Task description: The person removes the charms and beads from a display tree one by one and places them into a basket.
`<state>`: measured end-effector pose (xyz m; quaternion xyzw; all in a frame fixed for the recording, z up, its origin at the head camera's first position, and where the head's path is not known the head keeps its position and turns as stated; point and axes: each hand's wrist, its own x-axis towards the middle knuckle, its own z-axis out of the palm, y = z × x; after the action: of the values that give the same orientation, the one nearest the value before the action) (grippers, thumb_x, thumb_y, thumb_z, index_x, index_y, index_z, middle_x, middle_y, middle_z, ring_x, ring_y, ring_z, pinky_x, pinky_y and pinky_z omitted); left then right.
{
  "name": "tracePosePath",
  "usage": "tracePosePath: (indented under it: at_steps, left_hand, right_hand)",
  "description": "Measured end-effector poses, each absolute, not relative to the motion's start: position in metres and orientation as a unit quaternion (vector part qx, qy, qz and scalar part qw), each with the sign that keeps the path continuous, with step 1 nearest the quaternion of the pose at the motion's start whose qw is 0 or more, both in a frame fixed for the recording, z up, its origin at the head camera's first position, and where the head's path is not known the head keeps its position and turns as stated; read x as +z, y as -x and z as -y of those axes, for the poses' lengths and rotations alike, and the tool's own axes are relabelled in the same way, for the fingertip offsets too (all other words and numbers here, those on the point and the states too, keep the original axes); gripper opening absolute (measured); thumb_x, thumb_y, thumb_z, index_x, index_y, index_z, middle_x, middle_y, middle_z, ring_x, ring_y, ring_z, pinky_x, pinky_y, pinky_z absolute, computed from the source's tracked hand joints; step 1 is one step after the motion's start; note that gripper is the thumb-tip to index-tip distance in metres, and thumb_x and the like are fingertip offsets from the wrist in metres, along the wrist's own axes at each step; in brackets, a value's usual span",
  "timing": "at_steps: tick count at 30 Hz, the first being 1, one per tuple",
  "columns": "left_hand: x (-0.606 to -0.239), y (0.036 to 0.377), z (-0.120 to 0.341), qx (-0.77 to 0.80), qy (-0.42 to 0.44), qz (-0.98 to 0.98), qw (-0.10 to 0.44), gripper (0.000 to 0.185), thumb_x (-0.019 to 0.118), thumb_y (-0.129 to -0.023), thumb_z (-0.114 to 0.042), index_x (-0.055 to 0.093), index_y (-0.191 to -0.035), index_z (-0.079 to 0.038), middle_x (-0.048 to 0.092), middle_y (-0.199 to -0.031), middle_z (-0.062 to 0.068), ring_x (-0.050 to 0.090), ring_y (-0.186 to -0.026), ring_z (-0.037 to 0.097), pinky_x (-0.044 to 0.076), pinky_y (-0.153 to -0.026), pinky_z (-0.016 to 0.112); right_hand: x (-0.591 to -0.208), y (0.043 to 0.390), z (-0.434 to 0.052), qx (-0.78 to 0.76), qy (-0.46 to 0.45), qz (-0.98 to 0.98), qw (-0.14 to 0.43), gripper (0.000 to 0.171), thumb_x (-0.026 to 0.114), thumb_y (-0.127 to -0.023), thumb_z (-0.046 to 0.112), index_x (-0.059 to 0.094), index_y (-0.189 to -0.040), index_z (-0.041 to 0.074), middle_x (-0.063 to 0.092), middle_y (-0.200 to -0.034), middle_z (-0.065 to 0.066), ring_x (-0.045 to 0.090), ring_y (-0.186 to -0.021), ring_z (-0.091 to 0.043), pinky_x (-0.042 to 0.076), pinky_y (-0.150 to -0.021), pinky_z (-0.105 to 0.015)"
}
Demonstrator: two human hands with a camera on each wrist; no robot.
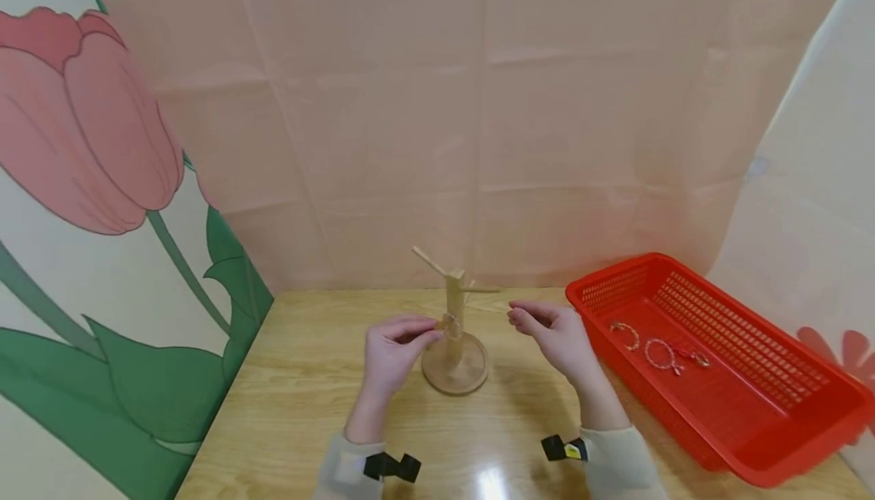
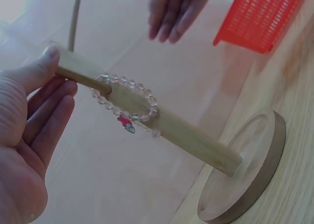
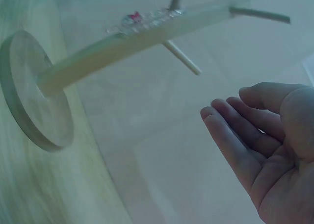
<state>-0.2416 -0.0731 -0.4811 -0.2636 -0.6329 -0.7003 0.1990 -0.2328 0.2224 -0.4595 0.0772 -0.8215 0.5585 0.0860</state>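
A wooden stand point(image 1: 455, 299) with a round base and several pegs stands on the table in front of me. A bracelet of clear pinkish beads point(image 2: 147, 93) with a small pink and silvery charm point(image 2: 125, 122) hangs on one peg point(image 2: 83, 78), lying against the post. At that peg's outer end my left hand point(image 1: 393, 352) pinches it between thumb and fingers. To the right of the stand, my right hand point(image 1: 557, 333) is held in the air, fingers loosely bent and holding nothing, apart from the pegs.
A red plastic basket point(image 1: 645, 403) sits on the table at the right. Inside it lie a gold-toned bracelet point(image 1: 637, 340), a pale beaded bracelet point(image 1: 648, 347) and a reddish piece point(image 1: 699, 359). A pinkish cloth point(image 1: 383, 143) hangs behind the wooden table point(image 1: 294, 409).
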Motion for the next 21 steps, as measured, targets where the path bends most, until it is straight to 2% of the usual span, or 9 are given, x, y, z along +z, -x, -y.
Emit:
tracePosePath:
  at_steps: [6,11,17,21]
  left_hand:
    - [-0.479,0.238,0.065,-0.681,0.274,0.650,0.197,0.016,0.089,-0.082,0.009,0.083,-0.096,0.006,0.080,-0.098,0.018,0.078,-0.089,0.019,0.069,-0.076,0.032]
    - [-0.479,0.235,0.057,-0.668,0.277,0.667,0.178,0.015,0.089,-0.085,0.003,0.084,-0.099,0.001,0.081,-0.101,0.011,0.078,-0.093,0.021,0.069,-0.082,0.035]
    - [-0.481,0.231,0.048,-0.665,0.277,0.672,0.171,0.012,0.088,-0.088,-0.001,0.085,-0.099,-0.002,0.081,-0.101,0.008,0.077,-0.095,0.021,0.069,-0.083,0.035]
    - [-0.482,0.231,0.047,-0.671,0.268,0.665,0.189,0.010,0.087,-0.089,0.000,0.085,-0.099,-0.002,0.081,-0.100,0.009,0.077,-0.093,0.019,0.069,-0.081,0.033]
  right_hand:
    - [-0.471,0.236,-0.208,0.538,-0.096,0.827,0.131,0.026,0.080,-0.100,0.020,0.080,-0.123,0.007,0.081,-0.110,-0.009,0.078,-0.097,-0.026,0.065,-0.082,-0.022]
    - [-0.472,0.237,-0.201,0.515,-0.125,0.832,0.162,0.022,0.083,-0.097,0.014,0.082,-0.118,0.009,0.081,-0.110,-0.005,0.078,-0.095,-0.019,0.065,-0.083,-0.021]
    - [-0.470,0.234,-0.200,0.522,-0.150,0.823,0.167,0.023,0.083,-0.096,0.013,0.081,-0.119,0.008,0.081,-0.112,-0.007,0.079,-0.097,-0.021,0.067,-0.085,-0.028]
    - [-0.470,0.232,-0.197,0.534,-0.160,0.814,0.167,0.025,0.085,-0.095,0.013,0.081,-0.119,0.007,0.080,-0.112,-0.008,0.079,-0.097,-0.023,0.068,-0.085,-0.033]
